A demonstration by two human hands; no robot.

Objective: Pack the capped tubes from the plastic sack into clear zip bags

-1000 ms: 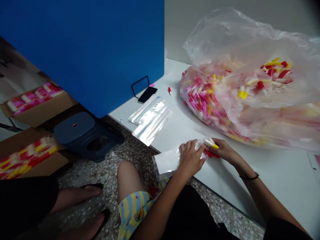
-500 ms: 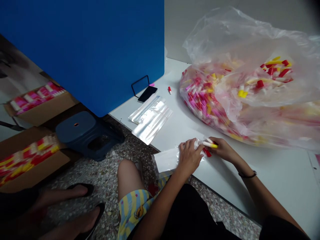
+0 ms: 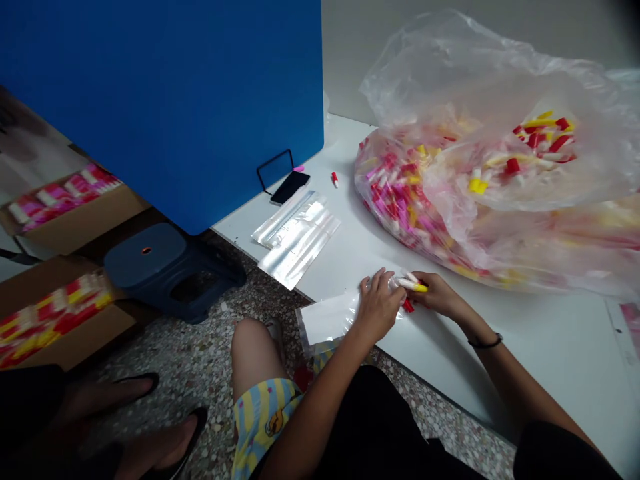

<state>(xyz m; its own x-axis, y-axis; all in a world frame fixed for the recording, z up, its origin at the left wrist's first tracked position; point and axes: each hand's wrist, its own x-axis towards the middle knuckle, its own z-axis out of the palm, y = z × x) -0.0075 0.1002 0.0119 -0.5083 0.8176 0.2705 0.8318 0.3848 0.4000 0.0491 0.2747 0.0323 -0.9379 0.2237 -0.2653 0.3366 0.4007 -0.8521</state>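
A white tabletop (image 3: pixel 560 353) runs in front of you, and a blue board (image 3: pixel 165 100) stands along its far left side. The big bag (image 3: pixel 430 193), clear and slumped, covers much of the back and right, full of red, yellow, pink and white pieces. Off to your left are two boxes (image 3: pixel 100 330) of packed coloured pieces, with a dark stool (image 3: pixel 145 253) near them. Another person's feet (image 3: pixel 177 443) are on the speckled floor at lower left. Silver packets (image 3: pixel 300 247) lie overlapped on the tabletop, beyond your hands.

Just in front of you, the clear sleeve (image 3: pixel 327 320), with white inside, sticks out past the tabletop's near edge. Your left hand (image 3: pixel 379 303) lies over it, its grip curled on the sleeve. Your right hand (image 3: pixel 435 293) is close beside, its grip grasping a yellow-tipped marker (image 3: pixel 413 285) that points toward your left fingers. A phone (image 3: pixel 290 188) lies behind the packets, by a black wire stand (image 3: pixel 274 161). A red cap (image 3: pixel 409 306) shows between your hands, below the marker.
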